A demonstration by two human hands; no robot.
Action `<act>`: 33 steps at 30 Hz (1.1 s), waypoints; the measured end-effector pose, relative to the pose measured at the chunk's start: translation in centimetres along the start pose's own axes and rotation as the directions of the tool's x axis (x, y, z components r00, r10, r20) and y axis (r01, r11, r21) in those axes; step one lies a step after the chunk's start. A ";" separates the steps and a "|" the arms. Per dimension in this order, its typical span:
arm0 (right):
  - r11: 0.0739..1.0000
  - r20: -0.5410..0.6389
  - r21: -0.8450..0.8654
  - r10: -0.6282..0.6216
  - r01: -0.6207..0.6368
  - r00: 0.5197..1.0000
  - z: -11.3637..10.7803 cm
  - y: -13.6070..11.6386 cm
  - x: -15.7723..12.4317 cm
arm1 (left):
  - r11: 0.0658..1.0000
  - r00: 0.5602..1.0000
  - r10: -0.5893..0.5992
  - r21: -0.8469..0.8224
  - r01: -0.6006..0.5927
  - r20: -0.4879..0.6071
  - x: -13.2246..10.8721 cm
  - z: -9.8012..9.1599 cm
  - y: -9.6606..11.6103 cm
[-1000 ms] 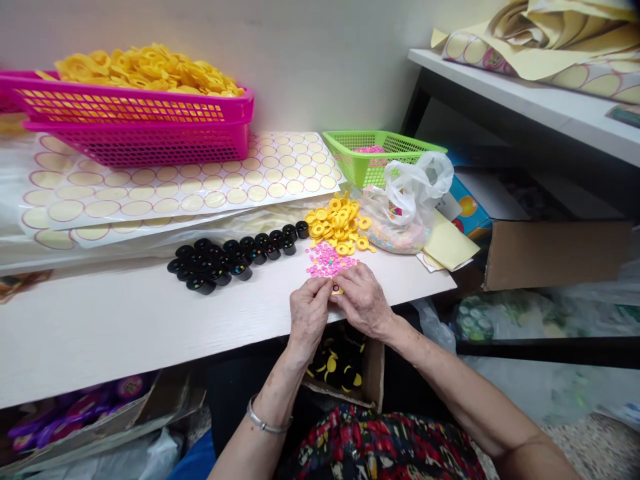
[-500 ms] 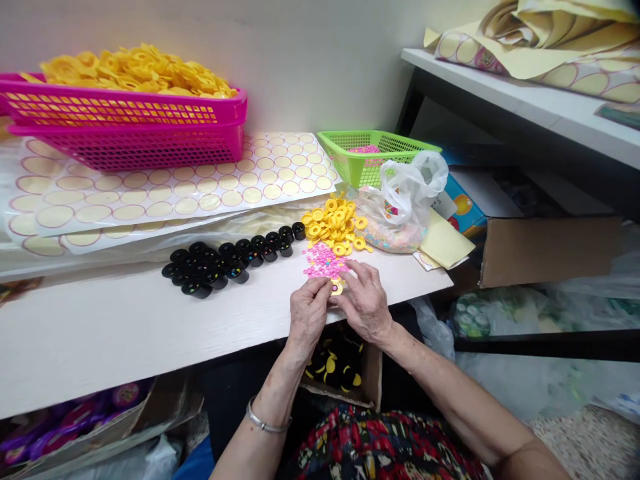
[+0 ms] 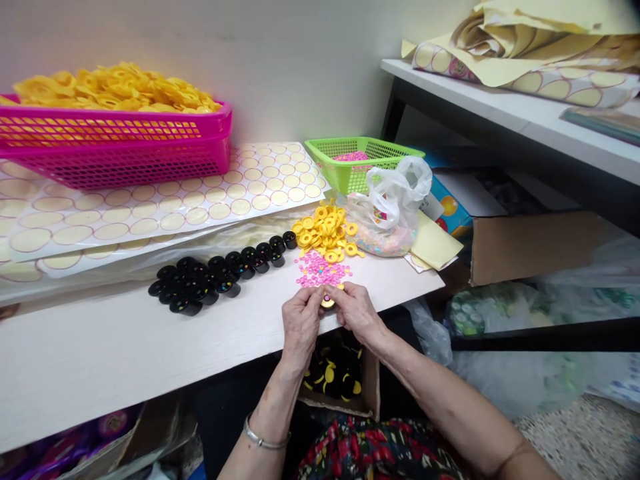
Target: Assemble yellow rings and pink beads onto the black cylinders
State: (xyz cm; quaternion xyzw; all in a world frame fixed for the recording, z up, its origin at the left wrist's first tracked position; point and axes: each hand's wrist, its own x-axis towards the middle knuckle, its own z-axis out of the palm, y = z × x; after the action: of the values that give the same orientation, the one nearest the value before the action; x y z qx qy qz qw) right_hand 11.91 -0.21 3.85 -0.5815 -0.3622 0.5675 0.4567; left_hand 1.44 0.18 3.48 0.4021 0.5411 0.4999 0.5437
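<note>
In the head view, a small yellow piece (image 3: 327,303) with a pink centre is held between two bare hands above the front edge of a white table (image 3: 240,347). The piece is clamped from one side by the thumb and fingertips of the left hand (image 3: 302,325) and from the other by those of the right hand (image 3: 358,312); its lower face is hidden, and whether the tabletop is touched cannot be told. Just beyond the fingers, pink beads (image 3: 321,271) are scattered, backed by a heap of yellow rings (image 3: 324,230). Black cups (image 3: 186,285) are clustered to the left, and a knotted plastic bag (image 3: 387,223) is set to the right. Below the table edge, a carton (image 3: 371,380) of black and yellow parts is placed under the wrists. For work this small, the piece is best gripped by its rim and kept level, with the pink centre left uncovered by the thumbs. Pressure is best applied evenly from both sides, so that tipping is avoided, and the loose beads are best left undisturbed by the knuckles.
</note>
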 end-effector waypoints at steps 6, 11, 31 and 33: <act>0.994 -0.002 -0.107 0.027 -0.027 1.000 0.1 0.0 -0.1 | 0.998 0.998 0.012 0.061 -0.009 -0.056 0.4 0.5 -1.4; 0.995 -0.018 -0.097 0.002 -0.004 1.000 0.3 0.1 0.1 | 0.992 0.997 0.057 0.111 -0.051 -0.053 0.4 0.5 -1.6; 0.897 0.498 0.397 -0.034 -0.193 0.866 -4.6 -0.6 -3.4 | 0.780 0.740 0.489 0.149 -0.608 0.462 -3.5 -1.7 1.8; 0.932 0.632 0.277 0.006 -0.232 0.775 -5.2 -0.9 -3.8 | 0.704 0.660 0.490 0.188 -0.685 0.569 -4.2 -1.7 2.1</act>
State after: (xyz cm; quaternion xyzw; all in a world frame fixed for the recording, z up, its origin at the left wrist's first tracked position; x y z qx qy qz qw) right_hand 16.76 -4.11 5.66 -0.2964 -0.3506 0.8088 0.3675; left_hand -0.12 -3.74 6.21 0.7672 0.3129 0.4181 0.3725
